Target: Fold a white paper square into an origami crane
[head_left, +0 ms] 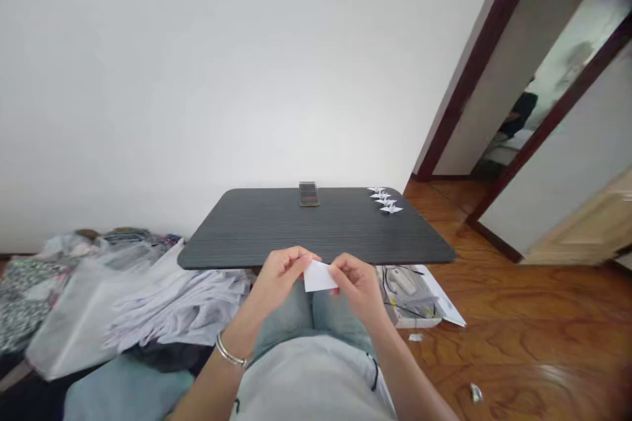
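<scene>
Between both hands, over my lap and just in front of the table's near edge, is a small white piece of paper. My left hand pinches its upper left part between thumb and fingers. On the paper's right side, my right hand grips it the same way, thumb on top. The paper looks flat with straight edges; its folds are too small to make out. Several white folded paper cranes stand in a row at the table's far right.
A dark table stands against the white wall, with a phone-like object at its back. Clothes are piled on the left. Below the table's right side sits a white box of cables. Paper scraps lie on the wooden floor.
</scene>
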A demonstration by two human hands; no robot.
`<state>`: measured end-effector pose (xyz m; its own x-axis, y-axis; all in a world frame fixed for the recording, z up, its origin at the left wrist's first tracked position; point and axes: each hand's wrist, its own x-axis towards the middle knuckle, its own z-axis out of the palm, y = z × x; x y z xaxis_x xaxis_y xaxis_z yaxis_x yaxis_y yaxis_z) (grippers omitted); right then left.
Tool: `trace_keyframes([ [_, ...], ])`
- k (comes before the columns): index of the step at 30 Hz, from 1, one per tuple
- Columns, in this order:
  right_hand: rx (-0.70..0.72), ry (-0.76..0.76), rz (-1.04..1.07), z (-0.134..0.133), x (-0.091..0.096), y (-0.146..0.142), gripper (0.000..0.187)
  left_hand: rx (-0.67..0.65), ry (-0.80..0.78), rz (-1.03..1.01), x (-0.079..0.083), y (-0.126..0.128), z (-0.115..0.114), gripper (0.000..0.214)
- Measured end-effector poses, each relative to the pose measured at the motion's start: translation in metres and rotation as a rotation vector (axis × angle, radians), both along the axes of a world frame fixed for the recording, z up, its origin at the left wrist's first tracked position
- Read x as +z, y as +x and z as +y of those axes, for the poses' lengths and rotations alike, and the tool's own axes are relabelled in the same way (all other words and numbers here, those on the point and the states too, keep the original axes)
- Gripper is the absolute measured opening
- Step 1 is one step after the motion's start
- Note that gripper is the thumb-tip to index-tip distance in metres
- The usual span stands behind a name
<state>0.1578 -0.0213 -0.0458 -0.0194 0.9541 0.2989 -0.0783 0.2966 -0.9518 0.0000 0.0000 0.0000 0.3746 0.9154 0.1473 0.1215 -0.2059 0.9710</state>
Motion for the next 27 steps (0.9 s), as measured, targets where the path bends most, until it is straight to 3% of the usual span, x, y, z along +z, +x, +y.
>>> trace_keyframes([
  [4, -0.013, 0.003, -0.001, 0.0005, 0.0006, -0.0005, 0.025, -0.012, -0.041, -0.043, -0.0018, 0.0010, 0.0016, 0.031],
  [10, -0.035, 0.000, 0.039, 0.0011, 0.0005, -0.0016, 0.024, 0.038, -0.173, -0.283, -0.0023, 0.0024, -0.0014, 0.036],
  [20, -0.047, 0.032, 0.052, 0.0016, -0.0036, -0.0023, 0.023, -0.007, -0.196, -0.255, -0.0041, 0.0044, 0.0008, 0.025],
  [27, 0.013, -0.006, 0.116, 0.0010, 0.0021, -0.0014, 0.026, -0.001, -0.072, -0.214, -0.0052, 0.0011, 0.0016, 0.018],
])
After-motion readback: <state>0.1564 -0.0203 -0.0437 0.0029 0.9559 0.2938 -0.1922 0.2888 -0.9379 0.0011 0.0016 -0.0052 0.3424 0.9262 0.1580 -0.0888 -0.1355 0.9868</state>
